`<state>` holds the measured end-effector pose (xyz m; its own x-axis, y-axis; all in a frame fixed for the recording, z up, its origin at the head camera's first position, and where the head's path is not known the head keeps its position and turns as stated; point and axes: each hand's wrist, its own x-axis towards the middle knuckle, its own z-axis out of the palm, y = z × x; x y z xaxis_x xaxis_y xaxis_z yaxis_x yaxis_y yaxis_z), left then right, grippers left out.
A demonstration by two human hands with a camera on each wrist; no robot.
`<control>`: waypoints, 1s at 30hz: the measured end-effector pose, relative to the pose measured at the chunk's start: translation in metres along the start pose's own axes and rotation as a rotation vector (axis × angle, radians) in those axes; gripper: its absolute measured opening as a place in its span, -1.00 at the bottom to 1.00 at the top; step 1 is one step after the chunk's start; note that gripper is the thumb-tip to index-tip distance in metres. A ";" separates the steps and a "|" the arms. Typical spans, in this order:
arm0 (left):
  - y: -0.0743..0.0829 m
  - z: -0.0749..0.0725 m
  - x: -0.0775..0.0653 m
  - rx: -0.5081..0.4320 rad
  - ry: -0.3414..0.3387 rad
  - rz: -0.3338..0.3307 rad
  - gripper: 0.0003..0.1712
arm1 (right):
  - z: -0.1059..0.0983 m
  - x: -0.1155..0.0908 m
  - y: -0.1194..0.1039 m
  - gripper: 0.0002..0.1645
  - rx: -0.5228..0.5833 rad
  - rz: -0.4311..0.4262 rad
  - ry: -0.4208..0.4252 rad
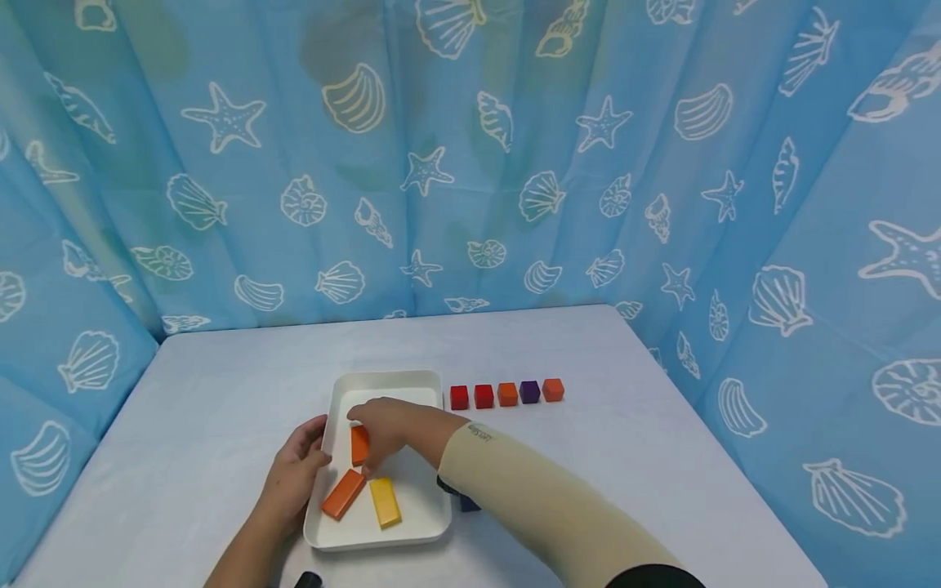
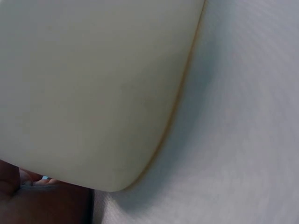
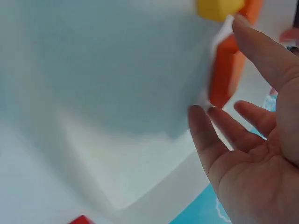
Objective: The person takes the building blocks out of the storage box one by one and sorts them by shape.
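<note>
A white tray (image 1: 434,531) holds two orange blocks and a yellow block (image 1: 385,502). My left hand (image 1: 290,474) grips the tray's left side, its thumb at the rim. In the left wrist view the tray's outer wall (image 2: 93,93) fills much of the frame. My right hand (image 3: 252,158) reaches into the tray, thumb and fingers spread around the upper orange block (image 3: 226,72), with fingertips close to its ends. The other orange block (image 1: 343,494) lies slanted at the tray's lower left, just below the right thumb.
Behind the tray's right side stands a row of small cubes: red (image 1: 483,397), orange (image 1: 507,394) and purple (image 1: 529,392) ones. A dark block (image 1: 469,504) shows partly from under the right forearm. A black object (image 1: 309,580) lies at the front edge. A blue shell-patterned curtain (image 1: 470,204) surrounds the table.
</note>
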<state>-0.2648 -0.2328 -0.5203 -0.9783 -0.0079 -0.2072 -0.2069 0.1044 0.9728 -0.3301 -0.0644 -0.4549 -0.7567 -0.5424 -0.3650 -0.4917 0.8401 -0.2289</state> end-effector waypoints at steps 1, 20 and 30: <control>0.000 0.000 0.000 -0.002 0.002 0.002 -0.18 | -0.001 0.002 -0.002 0.05 -0.023 0.001 -0.002; -0.002 0.002 0.001 0.004 0.009 -0.013 -0.20 | 0.002 0.006 0.010 -0.13 0.110 -0.043 0.106; -0.003 0.001 -0.001 0.003 0.003 -0.008 -0.20 | -0.010 -0.013 0.023 -0.10 0.304 -0.072 0.166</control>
<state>-0.2634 -0.2323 -0.5230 -0.9766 -0.0121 -0.2149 -0.2149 0.1069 0.9708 -0.3352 -0.0382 -0.4462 -0.7969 -0.5727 -0.1922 -0.4144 0.7498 -0.5159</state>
